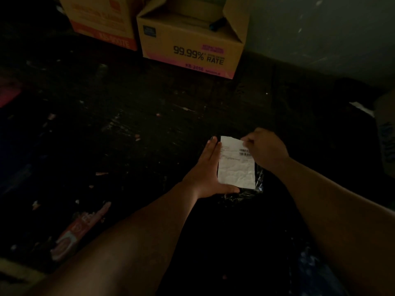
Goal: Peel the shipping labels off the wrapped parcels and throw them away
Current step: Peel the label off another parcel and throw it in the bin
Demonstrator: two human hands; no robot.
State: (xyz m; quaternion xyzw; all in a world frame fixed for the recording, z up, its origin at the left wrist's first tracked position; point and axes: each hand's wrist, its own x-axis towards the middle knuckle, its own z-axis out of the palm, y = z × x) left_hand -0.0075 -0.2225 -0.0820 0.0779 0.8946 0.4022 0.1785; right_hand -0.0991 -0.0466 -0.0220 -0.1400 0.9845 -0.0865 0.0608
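Observation:
A small parcel [257, 178] wrapped in dark shiny plastic is held above the dark floor. A crumpled white shipping label [235, 169] with a barcode covers most of its top face. My left hand [208, 169] grips the parcel along its left edge, fingers straight and thumb under the near edge. My right hand [265, 146] pinches the label's far right corner, by the barcode. The scene is very dim, so I cannot tell how far the label has lifted.
Two open cardboard boxes stand at the back: an orange-printed one [102, 20] and one marked "99.99% RATE" [192, 39]. A red-and-white wrapper [79, 229] and paper scraps litter the floor at left. Another box [386, 133] sits at the right edge.

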